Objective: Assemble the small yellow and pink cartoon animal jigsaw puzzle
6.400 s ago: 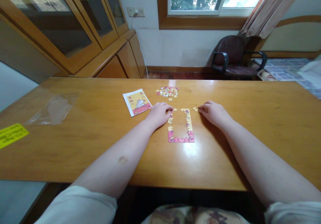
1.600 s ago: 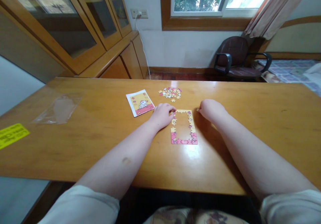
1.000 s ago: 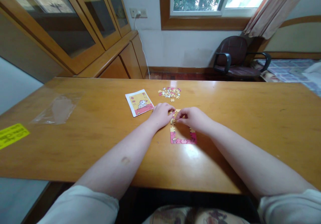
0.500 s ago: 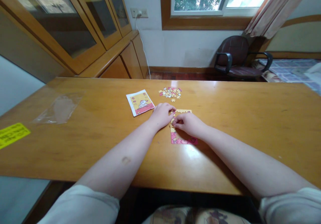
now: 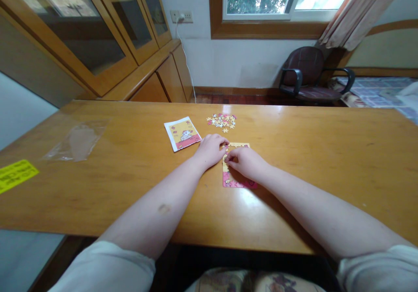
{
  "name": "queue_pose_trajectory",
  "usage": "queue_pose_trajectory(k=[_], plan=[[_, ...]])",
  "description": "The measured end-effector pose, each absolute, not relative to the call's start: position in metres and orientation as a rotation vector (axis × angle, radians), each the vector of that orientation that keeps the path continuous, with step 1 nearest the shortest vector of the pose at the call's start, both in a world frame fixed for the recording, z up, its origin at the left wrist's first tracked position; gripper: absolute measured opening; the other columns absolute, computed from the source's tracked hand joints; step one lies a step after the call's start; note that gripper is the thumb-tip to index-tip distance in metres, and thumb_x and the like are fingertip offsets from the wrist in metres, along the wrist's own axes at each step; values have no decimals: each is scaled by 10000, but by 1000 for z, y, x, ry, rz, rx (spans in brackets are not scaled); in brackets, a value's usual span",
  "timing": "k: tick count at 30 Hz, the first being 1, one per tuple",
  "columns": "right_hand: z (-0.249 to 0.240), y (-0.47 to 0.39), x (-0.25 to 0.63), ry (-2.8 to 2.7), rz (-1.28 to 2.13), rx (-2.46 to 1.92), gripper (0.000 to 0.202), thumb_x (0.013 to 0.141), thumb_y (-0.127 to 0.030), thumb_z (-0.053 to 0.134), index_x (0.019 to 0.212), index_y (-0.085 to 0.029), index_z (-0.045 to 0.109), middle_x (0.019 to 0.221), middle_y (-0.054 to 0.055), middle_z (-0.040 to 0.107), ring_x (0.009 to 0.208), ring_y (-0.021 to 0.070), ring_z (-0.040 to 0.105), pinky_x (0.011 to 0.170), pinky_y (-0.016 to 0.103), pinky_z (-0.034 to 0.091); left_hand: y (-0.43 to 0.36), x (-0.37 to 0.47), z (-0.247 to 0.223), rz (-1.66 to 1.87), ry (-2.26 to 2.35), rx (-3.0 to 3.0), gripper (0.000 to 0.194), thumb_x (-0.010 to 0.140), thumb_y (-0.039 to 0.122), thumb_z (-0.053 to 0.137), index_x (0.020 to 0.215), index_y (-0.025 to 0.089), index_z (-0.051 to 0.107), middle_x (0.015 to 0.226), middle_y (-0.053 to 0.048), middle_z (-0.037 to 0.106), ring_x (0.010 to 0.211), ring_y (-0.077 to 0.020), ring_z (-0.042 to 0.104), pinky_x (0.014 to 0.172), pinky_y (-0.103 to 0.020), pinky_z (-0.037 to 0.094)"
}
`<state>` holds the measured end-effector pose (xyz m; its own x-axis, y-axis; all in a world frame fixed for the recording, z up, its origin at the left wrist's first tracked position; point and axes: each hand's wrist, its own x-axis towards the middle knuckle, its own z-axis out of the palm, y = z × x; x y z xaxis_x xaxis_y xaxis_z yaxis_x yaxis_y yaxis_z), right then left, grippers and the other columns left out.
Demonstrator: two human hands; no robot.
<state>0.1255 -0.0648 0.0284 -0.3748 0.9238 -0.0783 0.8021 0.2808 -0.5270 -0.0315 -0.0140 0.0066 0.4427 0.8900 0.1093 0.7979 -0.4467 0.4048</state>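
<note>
A jigsaw puzzle border lies on the wooden table in front of me, pink along its near side and yellow along its far side. My left hand rests palm down at its upper left corner, fingers stretched out, the fingertips touching the edge. Over the frame's left side, my right hand pinches at a puzzle piece, which the fingers partly cover. Beyond both hands is a loose pile of puzzle pieces. A picture card showing a white cartoon animal on yellow and pink lies left of the pile.
A clear plastic bag and a yellow label lie on the left part of the table. A glass-fronted cabinet stands at the far left. Past the table's far edge stands a dark office chair.
The yellow piece under my right fingers, which stuck out at the puzzle's left edge, now sits more in line with it. My right hand has shifted very slightly; my left stays in place.
</note>
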Motion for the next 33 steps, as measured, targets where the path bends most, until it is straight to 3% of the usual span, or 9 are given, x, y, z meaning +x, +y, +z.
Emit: queue_pose_trajectory(k=[16, 24, 33], plan=[[27, -65, 129, -2425, 528, -1522, 193, 822, -177, 542, 861, -214, 727, 916, 47, 697, 836, 175, 619, 768, 255, 443, -14, -31, 8, 426, 1460, 2398, 254, 824, 277, 511, 979, 248, 710, 1035, -49, 667, 1010, -226, 556, 942, -384, 429], [30, -67, 132, -2599, 507, -1270, 262, 841, -180, 501, 943, -216, 740, 979, 69, 649, 862, 182, 607, 789, 276, 450, -13, -31, 6, 440, 1454, 2394, 250, 825, 289, 517, 980, 245, 708, 1036, -50, 664, 1011, -224, 556, 945, -378, 428], [21, -22, 186, -2266, 380, -1506, 219, 847, -202, 518, 940, -185, 715, 911, 75, 689, 805, 190, 607, 755, 302, 453, -13, -32, 6, 468, 1456, 2399, 255, 844, 292, 511, 1015, 234, 691, 1031, -55, 664, 998, -224, 559, 925, -367, 436]])
